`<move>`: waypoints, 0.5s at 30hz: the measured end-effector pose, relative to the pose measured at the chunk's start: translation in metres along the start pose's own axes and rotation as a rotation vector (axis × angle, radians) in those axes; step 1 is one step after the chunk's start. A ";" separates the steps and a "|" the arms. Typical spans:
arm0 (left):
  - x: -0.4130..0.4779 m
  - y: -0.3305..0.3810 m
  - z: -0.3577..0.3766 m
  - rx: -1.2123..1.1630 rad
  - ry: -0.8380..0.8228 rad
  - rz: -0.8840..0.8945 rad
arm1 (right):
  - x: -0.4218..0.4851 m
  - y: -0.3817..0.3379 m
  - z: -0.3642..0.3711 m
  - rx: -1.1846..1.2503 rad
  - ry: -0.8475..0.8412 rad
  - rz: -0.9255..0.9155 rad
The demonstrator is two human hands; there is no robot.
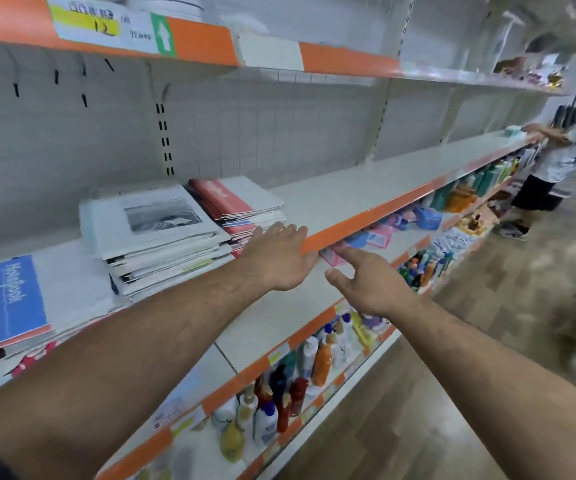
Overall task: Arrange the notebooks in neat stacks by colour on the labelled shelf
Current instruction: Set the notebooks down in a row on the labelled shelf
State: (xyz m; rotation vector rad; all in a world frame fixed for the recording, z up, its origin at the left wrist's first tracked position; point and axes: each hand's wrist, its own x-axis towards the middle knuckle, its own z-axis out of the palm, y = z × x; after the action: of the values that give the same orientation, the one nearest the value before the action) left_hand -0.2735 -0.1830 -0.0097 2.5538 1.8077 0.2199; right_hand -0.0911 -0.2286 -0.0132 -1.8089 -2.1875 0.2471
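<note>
Three stacks of notebooks lie on the white shelf (366,192) with an orange front strip. A blue-covered stack (16,299) sits at the left, a tall white and grey stack (155,233) in the middle, a red and white stack (241,199) just right of it. My left hand (279,258) reaches over the shelf's front edge with fingers spread, right beside the red stack and holding nothing. My right hand (366,282) hovers lower, in front of the shelf edge, fingers apart and empty.
A shelf above carries an orange strip with a yellow price label (85,24). Lower shelves hold bottles (300,382) and pink and blue packets (376,237). Another person (563,150) stands at the far right end of the aisle, with wooden floor to my right.
</note>
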 end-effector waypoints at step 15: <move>0.112 -0.065 -0.027 0.079 0.069 -0.389 | 0.228 -0.003 -0.001 0.279 -0.025 -0.192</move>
State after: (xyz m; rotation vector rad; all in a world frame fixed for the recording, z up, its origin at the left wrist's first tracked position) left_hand -0.3013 -0.0583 0.0244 2.1996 2.3303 0.2360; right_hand -0.1323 -0.0058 0.0151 -1.4454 -2.1978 0.5053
